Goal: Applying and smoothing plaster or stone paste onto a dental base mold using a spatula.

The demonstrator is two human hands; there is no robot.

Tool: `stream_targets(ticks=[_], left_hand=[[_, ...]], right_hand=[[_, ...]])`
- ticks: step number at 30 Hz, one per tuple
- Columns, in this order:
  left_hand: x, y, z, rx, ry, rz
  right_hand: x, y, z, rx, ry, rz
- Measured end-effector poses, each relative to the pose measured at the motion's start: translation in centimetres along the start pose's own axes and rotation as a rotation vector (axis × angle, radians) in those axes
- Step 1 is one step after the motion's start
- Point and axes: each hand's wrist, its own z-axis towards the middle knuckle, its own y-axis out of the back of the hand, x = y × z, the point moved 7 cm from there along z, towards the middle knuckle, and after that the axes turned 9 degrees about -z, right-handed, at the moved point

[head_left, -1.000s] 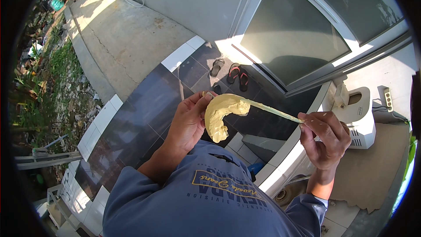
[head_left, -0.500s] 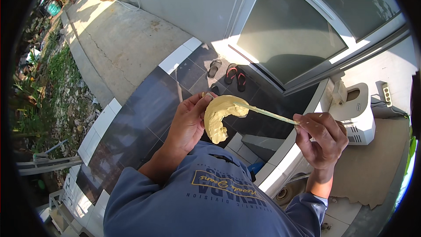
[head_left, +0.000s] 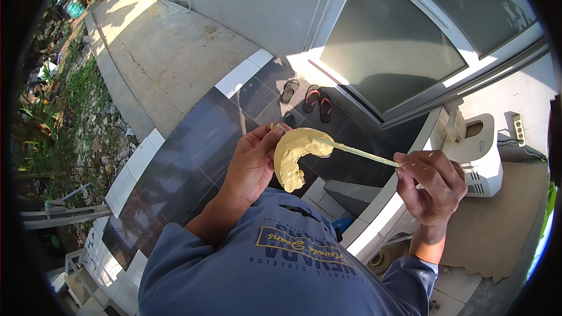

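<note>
My left hand (head_left: pixel 253 155) is closed, thumb and fingers pinching one side of a U-shaped dental impression tray (head_left: pixel 287 167). Thick pale yellow paste covers the tray almost wholly, smooth along the outer curve and lumpy at its lower end. Between the thumb and fingers of my right hand (head_left: pixel 434 186) is a thin, flat mixing spatula (head_left: pixel 366 154), pale and smeared with paste. The spatula's far end touches the paste on the tray's right arm. Small yellow spots dot the fingers of my right hand. Both hands are held up in front of my chest.
Below lies a dark tiled floor (head_left: pixel 193 152), with black sandals (head_left: pixel 290 90) and red-strapped flip-flops (head_left: pixel 311 99) by a glass door (head_left: pixel 398 47). To the right, a white appliance (head_left: pixel 481 158) and a power strip (head_left: pixel 518 129) stand beside brown cardboard (head_left: pixel 497 222) on a counter.
The background has shifted slightly to the right in the view. Both hands keep their hold, and the spatula still touches the paste at about the same place.
</note>
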Motion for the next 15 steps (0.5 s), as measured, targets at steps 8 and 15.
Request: stream_targets(ticks=[8, 15], left_hand=[[0.12, -0.2, -0.18, -0.089, -0.013, 0.038], [0.16, -0.39, -0.22, -0.099, -0.021, 0.037]], right_hand=[[0.0, -0.23, 0.22, 0.008, -0.009, 0.013], [0.31, -0.26, 0.37, 0.01, 0.023, 0.007]])
